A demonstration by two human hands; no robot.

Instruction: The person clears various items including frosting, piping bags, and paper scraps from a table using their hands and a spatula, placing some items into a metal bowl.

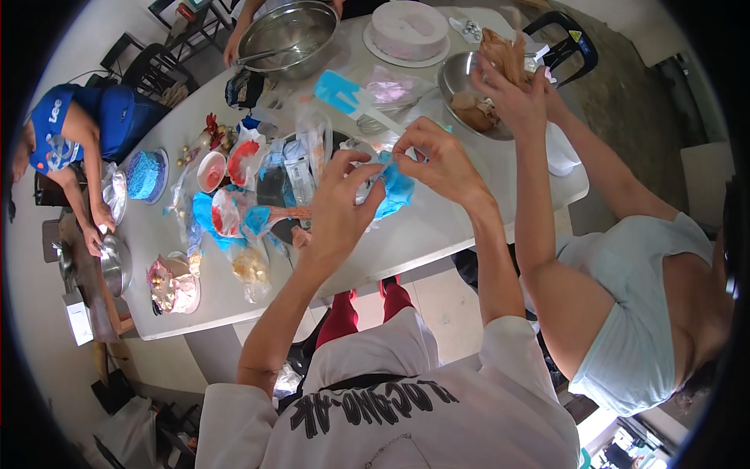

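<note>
My left hand (345, 205) and my right hand (439, 161) are raised over the table, fingertips pinching a clear plastic piping bag (394, 190) with blue icing inside, which hangs between them. A spatula with a blue-and-white head (338, 94) lies just beyond; its handle runs behind my right hand. Left of my left hand, a metal bowl (272, 182) holds plastic bags and a white tube (300, 179). Beside it lie a cup smeared with red icing (229, 212) and a piece of blue-stained plastic (205, 214). A whisk (370, 122) rests behind my hands.
A co-worker's hands (515, 99) hold a brown piping bag (503, 53) over a steel bowl (463, 79) at right. A white cake (409, 29) and large mixing bowl (287, 38) stand at the far side. Blue (143, 176) and pink (176, 284) cakes stand left, near another person (82, 123).
</note>
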